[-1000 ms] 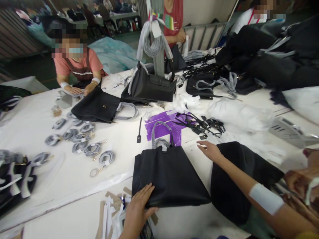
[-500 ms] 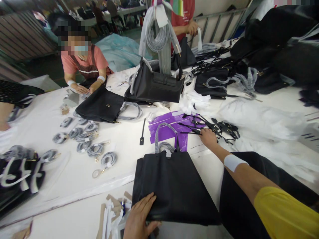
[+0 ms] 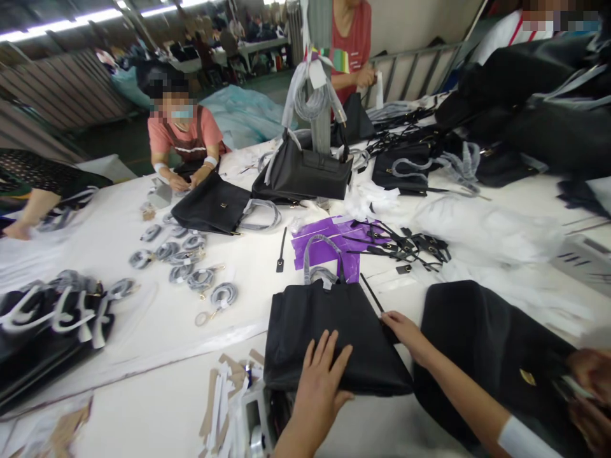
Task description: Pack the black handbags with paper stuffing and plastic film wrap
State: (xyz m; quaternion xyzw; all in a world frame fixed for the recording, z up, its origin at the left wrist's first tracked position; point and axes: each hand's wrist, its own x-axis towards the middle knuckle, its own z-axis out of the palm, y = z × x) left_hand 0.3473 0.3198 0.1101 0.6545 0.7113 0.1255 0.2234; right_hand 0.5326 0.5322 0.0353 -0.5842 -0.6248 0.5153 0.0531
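A black handbag (image 3: 315,318) lies flat before me, its wrapped handles (image 3: 321,238) pointing away. My left hand (image 3: 324,369) rests on its front with fingers spread. At the bag's right edge, my right hand (image 3: 403,332) pinches a thin black leather strap (image 3: 371,292), whose lower part is hidden by the fingers. Beyond the bag, a heap of similar black straps (image 3: 415,245) lies partly on purple sheets (image 3: 317,245). One single strap (image 3: 282,251) sits apart to the left of the sheets.
Wrapped coiled straps (image 3: 200,278) are spread on the white table (image 3: 172,343) at left. Another black bag (image 3: 487,343) lies at right, with a co-worker's hand (image 3: 589,388) at it. A bag (image 3: 305,168) stands by a post. Paper strips and a tape dispenser (image 3: 252,420) are near my left arm.
My right hand has come back from the strap heap to the bag's right side with a strap in it. My left hand has shifted from the bag's lower left corner onto its front.
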